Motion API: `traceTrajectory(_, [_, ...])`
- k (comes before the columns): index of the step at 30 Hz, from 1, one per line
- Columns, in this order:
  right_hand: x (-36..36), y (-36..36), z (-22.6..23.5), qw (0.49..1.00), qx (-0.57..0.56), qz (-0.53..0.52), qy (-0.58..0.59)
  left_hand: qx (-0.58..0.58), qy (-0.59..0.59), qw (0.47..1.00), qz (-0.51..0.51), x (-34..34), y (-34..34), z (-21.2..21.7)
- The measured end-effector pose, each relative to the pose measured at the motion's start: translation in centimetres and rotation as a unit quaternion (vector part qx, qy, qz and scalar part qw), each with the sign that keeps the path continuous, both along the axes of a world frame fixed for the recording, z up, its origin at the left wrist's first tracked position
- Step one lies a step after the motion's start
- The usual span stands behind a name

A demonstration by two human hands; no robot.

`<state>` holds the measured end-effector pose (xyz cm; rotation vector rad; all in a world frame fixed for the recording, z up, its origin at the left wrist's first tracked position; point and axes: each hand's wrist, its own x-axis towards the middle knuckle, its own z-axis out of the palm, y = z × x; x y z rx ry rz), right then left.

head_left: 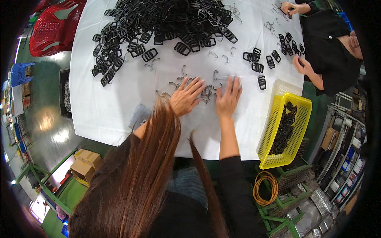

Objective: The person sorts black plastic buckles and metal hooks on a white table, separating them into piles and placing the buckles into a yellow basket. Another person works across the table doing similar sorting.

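Observation:
On the white-covered table, several small curved metal hooks [206,91] lie loosely grouped between and around my hands. My left hand [185,95] rests palm down with its fingers stretched out, over the left side of the hooks. To their right is my right hand [228,98], also palm down, its fingers spread and slightly blurred. Neither hand shows anything gripped; what lies under the palms is hidden. Beyond them a large heap of black slotted buckles [166,23] covers the far part of the table. Single hooks [225,59] are scattered between the heap and my hands.
A yellow perforated basket [291,152] holding black buckles stands at the table's right edge. Loose buckles [262,82] lie nearby. Across at the right, a co-worker in black [331,47] handles small parts. A red chair [51,33] stands left; coiled orange hose [265,188] hangs below the basket.

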<state>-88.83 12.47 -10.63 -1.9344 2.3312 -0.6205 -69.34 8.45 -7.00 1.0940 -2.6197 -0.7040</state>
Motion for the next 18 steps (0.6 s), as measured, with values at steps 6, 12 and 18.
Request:
traceTrajectory(6, [-0.3,-11.2,-0.3,0.995,-0.074,0.06,-0.033,-0.051,-0.02,0.962,0.269,7.1,3.4,2.1])
traceTrajectory(12, [8.1,-6.7,0.4,0.961,0.036,0.267,-0.063,0.074,-0.037,0.872,0.483,11.7,6.4,3.1])
traceTrajectory(18, [6.7,-1.5,1.2,0.982,-0.039,0.172,-0.061,0.062,0.023,0.875,0.479,11.5,8.2,2.7])
